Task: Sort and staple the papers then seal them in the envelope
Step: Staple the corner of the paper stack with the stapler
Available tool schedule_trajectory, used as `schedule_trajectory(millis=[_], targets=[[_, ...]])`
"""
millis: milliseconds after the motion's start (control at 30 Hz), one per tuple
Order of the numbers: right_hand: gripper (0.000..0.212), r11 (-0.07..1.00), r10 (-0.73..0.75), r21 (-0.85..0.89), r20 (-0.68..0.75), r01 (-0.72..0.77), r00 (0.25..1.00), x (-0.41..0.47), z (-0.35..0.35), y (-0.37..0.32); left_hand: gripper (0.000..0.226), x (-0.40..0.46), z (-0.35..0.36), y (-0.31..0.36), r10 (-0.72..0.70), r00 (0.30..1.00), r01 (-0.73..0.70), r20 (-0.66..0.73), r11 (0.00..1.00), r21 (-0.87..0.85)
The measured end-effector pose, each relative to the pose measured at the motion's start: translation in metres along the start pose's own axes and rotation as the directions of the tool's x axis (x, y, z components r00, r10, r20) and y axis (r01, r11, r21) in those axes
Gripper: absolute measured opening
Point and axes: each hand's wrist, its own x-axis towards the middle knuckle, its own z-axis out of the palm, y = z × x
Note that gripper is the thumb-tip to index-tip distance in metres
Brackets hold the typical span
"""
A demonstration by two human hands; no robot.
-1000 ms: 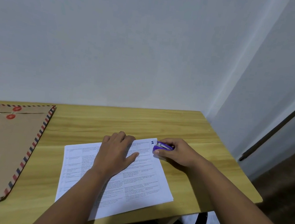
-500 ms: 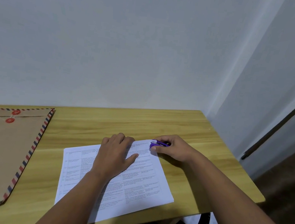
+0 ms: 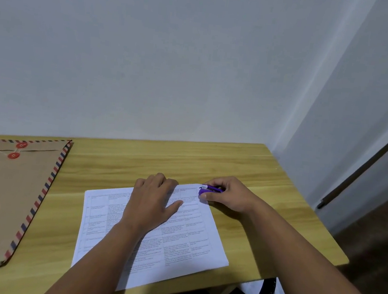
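Note:
A stack of printed white papers (image 3: 184, 240) lies on the wooden desk (image 3: 162, 165) in front of me. My left hand (image 3: 152, 202) rests flat on the upper middle of the papers, fingers spread. My right hand (image 3: 228, 194) grips a small purple stapler (image 3: 208, 189) whose jaws sit over the papers' top right corner. A brown envelope (image 3: 1, 197) with a red-and-blue striped border and two red string buttons lies flat at the left of the desk, apart from both hands.
A white wall rises right behind the desk's far edge. The desk's right edge drops to a dark floor beside a wall with a dark rail (image 3: 367, 161). A dark strap (image 3: 268, 290) and white sheets lie below the front right corner.
My right hand has slid the purple stapler left onto the papers' top right corner, covering the blue page number. The left hand stays pressed on the papers.

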Motion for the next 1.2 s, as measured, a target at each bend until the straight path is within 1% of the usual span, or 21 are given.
schedule_trajectory(millis=[100,267,400,533,667,733,767,867,933,1067,1133,1200], targets=[[0.016,0.999,-0.019,-0.032,-0.003,0.019,1.0,-0.001,-0.001,0.002,0.043,0.001,0.0,0.0,0.001,1.0,0.0,0.014,1.0,-0.011],[0.016,1.0,-0.016,0.008,0.017,0.016,1.0,-0.001,-0.003,0.003,0.044,0.0,0.0,0.001,0.004,1.0,-0.004,0.019,1.0,-0.021],[0.029,1.0,-0.005,0.017,0.027,0.004,1.0,0.001,-0.002,0.007,0.043,0.0,-0.001,0.002,0.011,1.0,-0.011,0.013,1.0,-0.029],[0.019,1.0,0.006,0.024,0.029,-0.007,1.0,0.003,-0.003,0.006,0.043,0.0,-0.001,0.002,0.013,1.0,-0.013,0.012,0.999,-0.038],[0.029,1.0,-0.018,-0.012,0.003,0.018,1.0,0.004,-0.002,0.007,0.043,-0.001,-0.001,0.001,0.007,1.0,-0.006,0.019,0.999,-0.039],[0.033,0.998,0.0,-0.062,0.02,0.001,1.0,0.006,-0.004,0.004,0.043,0.0,-0.001,0.001,0.006,1.0,-0.005,0.021,0.999,-0.034],[0.031,0.995,0.013,-0.102,0.031,-0.009,0.999,0.007,-0.006,0.002,0.043,0.0,-0.001,0.002,0.007,1.0,-0.006,0.021,0.999,-0.035],[0.032,0.965,0.022,-0.263,0.051,-0.008,0.998,0.01,-0.006,-0.005,0.043,0.0,0.0,0.001,0.008,1.0,-0.007,0.023,0.999,-0.045],[0.035,0.932,-0.001,-0.363,0.024,0.009,1.0,0.011,-0.002,-0.006,0.043,-0.001,0.0,0.001,0.008,1.0,-0.006,0.029,0.999,-0.046],[0.041,0.855,-0.095,-0.518,-0.076,0.043,0.993,0.01,0.009,-0.003,0.043,0.001,0.0,0.001,0.002,0.999,0.0,0.033,0.999,-0.05],[0.041,0.825,-0.127,-0.564,-0.117,0.039,0.985,0.01,0.013,-0.001,0.042,0.001,0.001,0.001,0.001,0.999,0.001,0.034,0.999,-0.049],[0.048,0.81,-0.145,-0.586,-0.151,0.03,0.978,0.009,0.016,-0.001,0.042,0.0,0.001,0.001,-0.001,0.999,0.002,0.033,0.999,-0.044]])
